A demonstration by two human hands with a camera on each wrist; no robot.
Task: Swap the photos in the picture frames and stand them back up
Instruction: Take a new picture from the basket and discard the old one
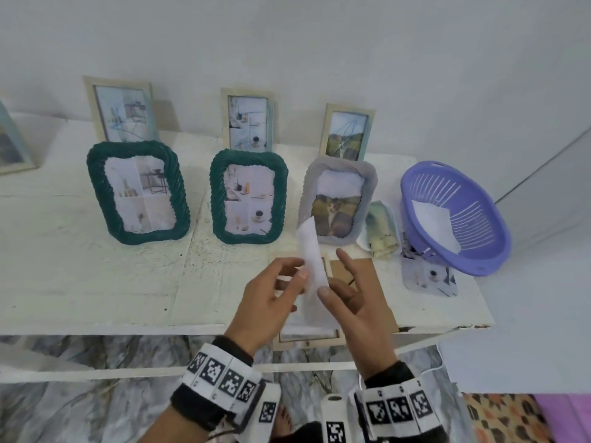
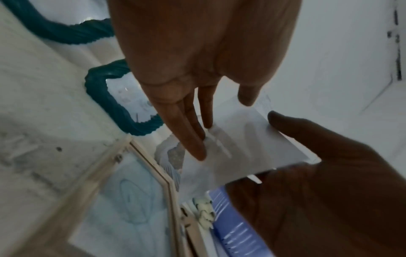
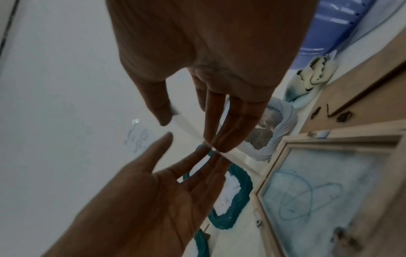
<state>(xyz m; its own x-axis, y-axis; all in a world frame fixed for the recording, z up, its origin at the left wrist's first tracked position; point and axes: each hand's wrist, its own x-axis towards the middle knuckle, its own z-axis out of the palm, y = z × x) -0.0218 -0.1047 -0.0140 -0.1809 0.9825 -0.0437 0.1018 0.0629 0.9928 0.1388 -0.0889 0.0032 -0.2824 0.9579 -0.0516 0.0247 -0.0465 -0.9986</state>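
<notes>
Both hands, the left hand [image 1: 271,292] and the right hand [image 1: 355,298], pinch one white photo [image 1: 311,260] above the open wooden frame [image 1: 307,342] lying flat on the table [image 1: 96,282]. It is not in yet, so nothing is stood back up.

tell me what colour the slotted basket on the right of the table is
The basket is light purple, a lavender shade; the head view shows it best.
</notes>
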